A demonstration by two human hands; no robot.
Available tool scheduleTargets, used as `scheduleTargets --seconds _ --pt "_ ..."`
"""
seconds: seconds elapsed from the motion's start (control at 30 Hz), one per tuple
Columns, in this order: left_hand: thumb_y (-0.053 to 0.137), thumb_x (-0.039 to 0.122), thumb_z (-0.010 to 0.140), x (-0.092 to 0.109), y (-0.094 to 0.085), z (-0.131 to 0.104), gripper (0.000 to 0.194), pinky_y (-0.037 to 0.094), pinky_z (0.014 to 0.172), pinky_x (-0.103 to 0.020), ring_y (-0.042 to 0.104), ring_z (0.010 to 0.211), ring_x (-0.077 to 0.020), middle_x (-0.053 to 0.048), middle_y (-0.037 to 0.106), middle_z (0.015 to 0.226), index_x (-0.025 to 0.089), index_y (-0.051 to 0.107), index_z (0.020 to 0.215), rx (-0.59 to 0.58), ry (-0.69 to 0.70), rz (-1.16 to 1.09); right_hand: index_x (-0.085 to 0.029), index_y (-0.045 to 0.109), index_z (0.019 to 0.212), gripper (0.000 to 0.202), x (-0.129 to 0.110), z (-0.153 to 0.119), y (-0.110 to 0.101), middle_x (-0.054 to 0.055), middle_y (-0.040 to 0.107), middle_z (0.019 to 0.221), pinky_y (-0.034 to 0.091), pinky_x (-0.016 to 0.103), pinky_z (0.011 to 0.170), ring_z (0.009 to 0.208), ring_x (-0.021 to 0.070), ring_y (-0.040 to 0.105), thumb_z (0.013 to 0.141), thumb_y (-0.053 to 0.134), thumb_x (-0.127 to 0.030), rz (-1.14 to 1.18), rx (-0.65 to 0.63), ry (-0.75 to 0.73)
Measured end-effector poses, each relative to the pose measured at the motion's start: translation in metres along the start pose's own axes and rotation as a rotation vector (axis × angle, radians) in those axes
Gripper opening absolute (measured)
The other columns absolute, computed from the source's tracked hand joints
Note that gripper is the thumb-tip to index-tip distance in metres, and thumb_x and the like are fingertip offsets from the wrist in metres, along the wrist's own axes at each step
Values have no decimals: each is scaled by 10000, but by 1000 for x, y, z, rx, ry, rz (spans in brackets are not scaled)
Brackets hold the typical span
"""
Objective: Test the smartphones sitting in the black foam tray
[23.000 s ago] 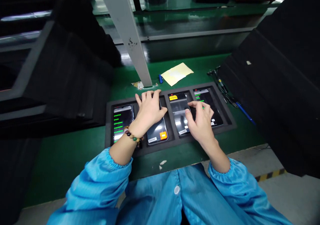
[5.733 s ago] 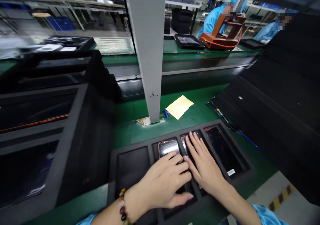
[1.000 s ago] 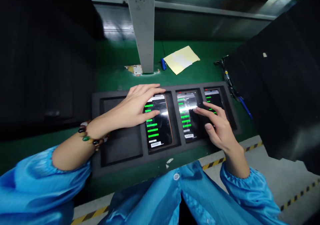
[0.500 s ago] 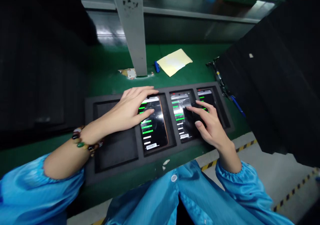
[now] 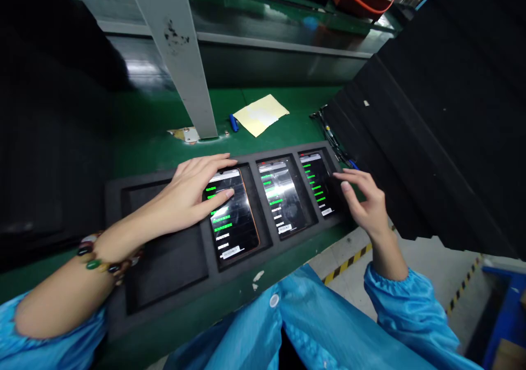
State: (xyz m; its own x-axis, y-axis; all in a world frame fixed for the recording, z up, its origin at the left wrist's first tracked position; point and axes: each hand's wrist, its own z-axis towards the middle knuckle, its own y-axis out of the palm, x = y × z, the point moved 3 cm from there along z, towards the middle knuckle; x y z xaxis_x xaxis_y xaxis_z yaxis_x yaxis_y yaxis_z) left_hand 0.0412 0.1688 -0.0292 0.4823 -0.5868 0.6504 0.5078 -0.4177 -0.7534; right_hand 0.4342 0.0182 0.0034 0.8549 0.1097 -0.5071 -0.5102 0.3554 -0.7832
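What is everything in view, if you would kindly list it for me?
workbench: 1, green, across the middle
foam tray: 1, dark grey, on the workbench
smartphones: 3, black with lit text, in the foam tray
paper: 1, pale yellow, behind the foam tray
pen cap, likely: 1, blue, beside the paper
post: 1, grey, behind the foam tray
left stack: 1, black, left side
right stack: 1, black, right side
cables: several, mostly black, beside the right stack
fixture: 1, reddish-brown, top edge, cut off
floor tape: 2 strips, yellow and black, lower right
frame: 1, blue, lower right
bracelet: 1, multicoloured beads, left wrist
coat: 1, blue, bottom
left hand: 1, bare, over the leftmost smartphone
right hand: 1, bare, by the rightmost smartphone
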Motion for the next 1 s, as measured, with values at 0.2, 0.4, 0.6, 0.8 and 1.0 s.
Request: scheduleTargets --seconds 0.2,0.4,0.6,0.8,1.0 --pt "609 561 1062 2 -5 -6 327 336 1296 -699 438 1601 -405 -54 488 1732 383 854 1184 -21 88 11 -296 771 1381 383 -9 -19 25 90 791 1353 502 620 1189 1444 336 624 1143 488 -394 -22 -191 -78" --pt "580 536 1073 0 -9 -8 382 380 1317 -671 415 1610 -389 -68 436 1761 356 822 1307 -38 69 36 -298 647 1538 460 4 10 39 68 719 1510 406 640 1266 1540 330 512 1170 411 -440 -48 -198 -48" --pt "586 434 1079 2 -10 -10 360 424 1289 -671 440 1579 -382 -92 476 1725 328 798 1350 19 122 55 -270 676 1490 425 -8 28 38 80 749 1451 436 618 1252 1504 324 547 1158 456 -419 -10 -148 -96" --pt "685 349 1026 4 -10 -16 255 427 1275 -646 480 1540 -368 -55 512 1701 373 851 1218 -20 276 83 -319 752 1385 359 -48 8 44 60 776 1376 474 597 1236 1482 311 595 1126 504 -337 123 -388 -323" --pt "624 356 1052 2 -10 -16 354 437 1261 -659 412 1564 -392 -72 453 1741 344 793 1363 -2 179 165 -306 721 1451 393 -47 18 59 90 729 1448 419 633 1268 1510 323 559 1137 488 -354 69 -376 -304"
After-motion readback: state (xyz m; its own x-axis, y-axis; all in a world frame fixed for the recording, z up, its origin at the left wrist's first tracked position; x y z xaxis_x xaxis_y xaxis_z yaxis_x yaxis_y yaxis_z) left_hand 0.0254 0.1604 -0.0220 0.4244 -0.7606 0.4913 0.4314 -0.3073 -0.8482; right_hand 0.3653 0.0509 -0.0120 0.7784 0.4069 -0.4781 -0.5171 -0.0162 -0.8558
